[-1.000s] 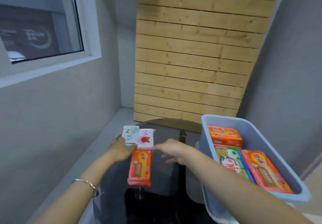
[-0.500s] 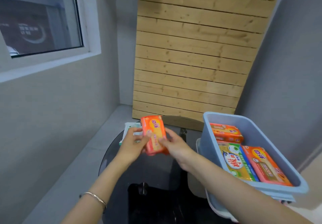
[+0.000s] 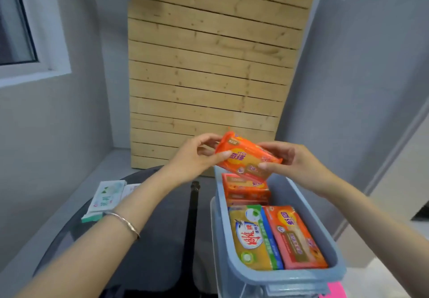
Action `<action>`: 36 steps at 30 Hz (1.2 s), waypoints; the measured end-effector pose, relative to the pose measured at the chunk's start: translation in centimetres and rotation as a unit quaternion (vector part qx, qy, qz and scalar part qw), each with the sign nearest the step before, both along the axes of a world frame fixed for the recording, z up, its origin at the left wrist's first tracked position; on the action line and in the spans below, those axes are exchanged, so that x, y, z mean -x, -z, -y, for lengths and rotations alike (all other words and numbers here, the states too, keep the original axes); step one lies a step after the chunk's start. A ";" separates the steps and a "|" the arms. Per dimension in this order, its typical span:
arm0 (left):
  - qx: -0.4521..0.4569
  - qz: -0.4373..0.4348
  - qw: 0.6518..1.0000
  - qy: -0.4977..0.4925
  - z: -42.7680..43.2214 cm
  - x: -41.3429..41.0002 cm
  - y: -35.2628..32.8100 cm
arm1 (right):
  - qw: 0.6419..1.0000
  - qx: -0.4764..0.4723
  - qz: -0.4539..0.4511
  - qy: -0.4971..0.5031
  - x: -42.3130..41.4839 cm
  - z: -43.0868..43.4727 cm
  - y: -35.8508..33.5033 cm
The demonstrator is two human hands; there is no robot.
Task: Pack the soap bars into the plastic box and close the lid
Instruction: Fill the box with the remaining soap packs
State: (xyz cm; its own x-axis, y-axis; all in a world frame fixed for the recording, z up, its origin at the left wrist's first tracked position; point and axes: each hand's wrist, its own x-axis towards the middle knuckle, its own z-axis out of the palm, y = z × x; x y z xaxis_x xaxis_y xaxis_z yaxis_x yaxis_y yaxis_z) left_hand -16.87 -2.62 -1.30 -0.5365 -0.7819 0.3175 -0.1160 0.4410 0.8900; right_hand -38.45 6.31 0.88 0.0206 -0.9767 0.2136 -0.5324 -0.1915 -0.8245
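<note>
Left hand [image 3: 192, 158] and right hand [image 3: 299, 160] hold an orange soap bar [image 3: 247, 157] above the blue box [image 3: 290, 274]

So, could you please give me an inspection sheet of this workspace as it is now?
Surface: dark round table; white soap packs lie at its left edge.
Job's things: orange soap bar held above the plastic box; at least three bars inside; lid not clearly seen.
Clutter: pink tag by the box's near corner.
Grippers: left hand and right hand each grip one end of the orange bar.
Cables: nothing seen.
Surroundings: wooden slat panel, grey walls, window at left.
</note>
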 end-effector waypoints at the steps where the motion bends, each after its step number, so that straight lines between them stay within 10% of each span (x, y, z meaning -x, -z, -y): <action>1: 0.027 0.046 0.999 0.011 0.6 0.9 0.4 | 1.000 -0.007 -0.016 -0.005 1.2 0.1 0.2; 10: 0.165 0.378 0.909 0.057 3.4 4.2 3.5 | 0.964 -0.087 -0.242 -0.064 5.3 3.0 4.7; 31: 0.187 0.505 0.841 0.054 3.5 7.4 3.0 | 0.953 -0.106 -0.284 -0.019 4.7 1.9 6.7; 36: 0.214 0.420 0.882 0.016 2.4 5.3 3.2 | 0.969 -0.116 -0.216 0.017 3.5 1.3 6.0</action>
